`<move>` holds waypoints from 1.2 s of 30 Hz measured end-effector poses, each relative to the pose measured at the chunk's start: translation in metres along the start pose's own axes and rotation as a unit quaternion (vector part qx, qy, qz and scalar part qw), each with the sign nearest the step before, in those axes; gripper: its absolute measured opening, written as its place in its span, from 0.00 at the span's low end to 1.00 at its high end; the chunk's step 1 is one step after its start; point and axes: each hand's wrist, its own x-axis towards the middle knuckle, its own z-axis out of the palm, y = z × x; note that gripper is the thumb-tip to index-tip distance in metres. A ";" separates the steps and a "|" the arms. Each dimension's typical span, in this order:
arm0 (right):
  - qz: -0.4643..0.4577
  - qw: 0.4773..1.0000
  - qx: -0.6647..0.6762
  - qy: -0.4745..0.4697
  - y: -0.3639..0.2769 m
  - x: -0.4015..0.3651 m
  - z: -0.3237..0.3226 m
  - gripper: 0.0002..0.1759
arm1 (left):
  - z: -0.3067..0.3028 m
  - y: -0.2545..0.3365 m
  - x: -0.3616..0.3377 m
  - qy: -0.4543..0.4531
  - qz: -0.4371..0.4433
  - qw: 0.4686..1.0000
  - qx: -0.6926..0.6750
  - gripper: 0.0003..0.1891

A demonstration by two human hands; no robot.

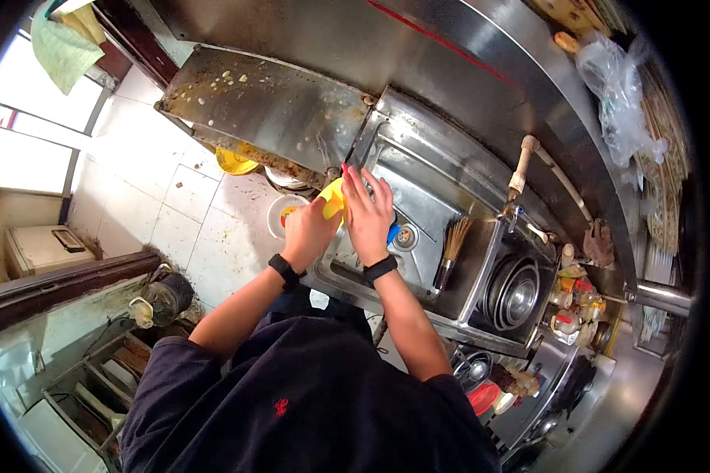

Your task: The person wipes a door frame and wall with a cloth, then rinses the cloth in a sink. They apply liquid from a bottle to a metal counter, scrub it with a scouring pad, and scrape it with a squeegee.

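Observation:
Over the left edge of the steel sink (434, 189), my left hand (309, 234) grips a yellow item (333, 199), its fingers closed round the near side. My right hand (368, 214) lies flat against the item's right side, fingers stretched out and pointing away from me. Something red shows at the fingertips, too small to name. Part of a blue object (392, 233) peeks out beside my right hand, near the drain (405, 237). What the yellow item is cannot be made out.
A bamboo brush (453, 248) leans in the sink's right part. Stacked metal bowls (517, 293) stand further right, below a tap (516, 185). A stained steel counter (268, 98) adjoins the sink. On the floor are a white bucket (274, 217) and a yellow container (235, 162).

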 end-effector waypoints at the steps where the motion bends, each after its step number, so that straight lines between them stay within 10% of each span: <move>1: 0.007 1.000 0.021 0.012 0.000 0.000 0.002 0.30 | 0.002 0.002 -0.003 0.013 0.000 1.000 -0.008 0.18; 36: -0.021 0.984 0.176 0.021 0.022 -0.001 0.016 0.26 | 0.017 0.018 -0.017 0.074 -0.039 0.996 -0.004 0.16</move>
